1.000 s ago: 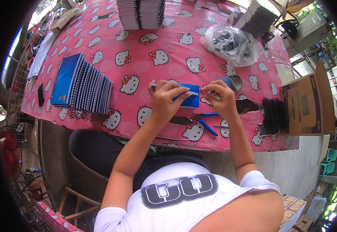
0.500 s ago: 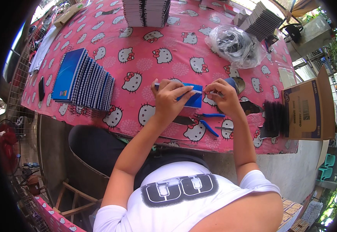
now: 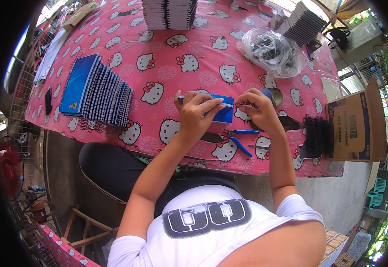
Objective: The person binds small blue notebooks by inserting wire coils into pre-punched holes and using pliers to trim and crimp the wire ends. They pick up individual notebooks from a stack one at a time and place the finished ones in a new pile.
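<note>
A small blue-covered notebook (image 3: 224,115) is pressed under my left hand (image 3: 195,111), whose thumb and fingers are closed on its pale edge. At the notebook's right end my right hand (image 3: 257,106) has its fingertips pinched together; whatever lies between them is too small to make out. Just below the notebook, blue-handled pliers (image 3: 243,139) lie on the pink cartoon-cat tablecloth (image 3: 167,73). A dark flat strip (image 3: 212,137) lies left of the pliers. Beyond my right hand sits a roundish object (image 3: 275,95), partly hidden by the hand.
Left stands a stack of blue spiral notebooks (image 3: 96,91), with a phone (image 3: 48,101) beside it. Farther back are another notebook stack (image 3: 169,14), a clear plastic bag (image 3: 272,53) and a grey stack (image 3: 301,24). Black binding coils (image 3: 315,137) lie by a cardboard box (image 3: 356,127) at right.
My right hand has turned slightly at the notebook's end, its fingertips still close together. My left hand and the notebook stay almost in place.
</note>
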`<action>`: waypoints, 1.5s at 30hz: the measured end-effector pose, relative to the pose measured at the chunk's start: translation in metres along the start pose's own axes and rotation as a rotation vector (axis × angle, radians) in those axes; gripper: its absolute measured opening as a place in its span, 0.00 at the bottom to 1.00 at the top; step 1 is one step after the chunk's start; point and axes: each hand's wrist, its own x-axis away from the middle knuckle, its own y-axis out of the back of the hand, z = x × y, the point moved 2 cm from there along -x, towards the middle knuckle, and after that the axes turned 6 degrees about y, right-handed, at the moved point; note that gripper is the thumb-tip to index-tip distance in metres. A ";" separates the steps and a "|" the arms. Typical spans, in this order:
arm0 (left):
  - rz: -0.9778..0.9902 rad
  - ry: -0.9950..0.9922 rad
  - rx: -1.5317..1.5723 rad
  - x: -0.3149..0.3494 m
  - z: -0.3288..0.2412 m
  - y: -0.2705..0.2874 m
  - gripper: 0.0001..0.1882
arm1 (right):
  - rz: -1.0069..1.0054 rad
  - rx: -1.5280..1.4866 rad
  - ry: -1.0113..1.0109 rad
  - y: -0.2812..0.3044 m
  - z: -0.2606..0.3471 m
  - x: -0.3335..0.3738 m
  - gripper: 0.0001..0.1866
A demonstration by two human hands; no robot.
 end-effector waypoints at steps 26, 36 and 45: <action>-0.009 0.019 0.037 0.002 0.002 -0.003 0.07 | -0.188 0.402 0.102 -0.029 0.013 0.001 0.11; -0.048 0.035 0.037 0.009 0.005 0.002 0.06 | -0.234 0.397 0.182 -0.041 0.025 -0.005 0.04; 0.026 0.053 0.063 0.001 0.015 0.008 0.07 | -0.149 0.554 0.005 0.056 -0.047 0.015 0.20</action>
